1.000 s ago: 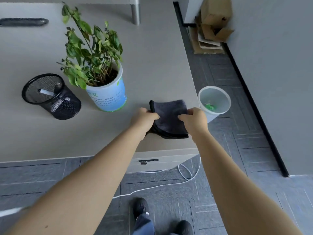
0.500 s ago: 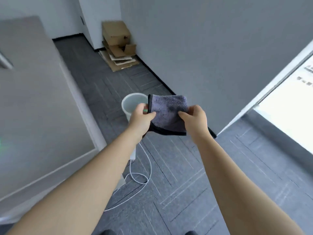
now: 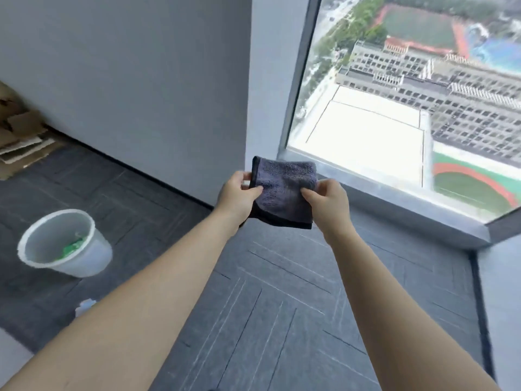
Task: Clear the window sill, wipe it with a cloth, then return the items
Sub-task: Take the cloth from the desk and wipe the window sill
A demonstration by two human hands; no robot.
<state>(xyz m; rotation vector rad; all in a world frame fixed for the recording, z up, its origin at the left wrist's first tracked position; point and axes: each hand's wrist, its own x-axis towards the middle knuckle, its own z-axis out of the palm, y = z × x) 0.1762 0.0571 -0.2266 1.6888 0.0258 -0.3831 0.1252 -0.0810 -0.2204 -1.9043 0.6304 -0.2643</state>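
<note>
Now at the window: a person holds a folded grey cloth [image 3: 284, 190] w/ both hands, left hand [image 3: 236, 193] pinching its left edge, right hand [image 3: 327, 200] pinching its right, the cloth held in the air near the window sill [image 3: 394, 206] at 2 o'clock. What shows of the sill is bare, so clearing looks done; wiping not yet begun, cloth not touching it. Returning the items is left too; none in view. White bin [image 3: 63, 244] stands on the floor at 9 o'clock, cardboard [image 3: 19, 136] at 10.
</note>
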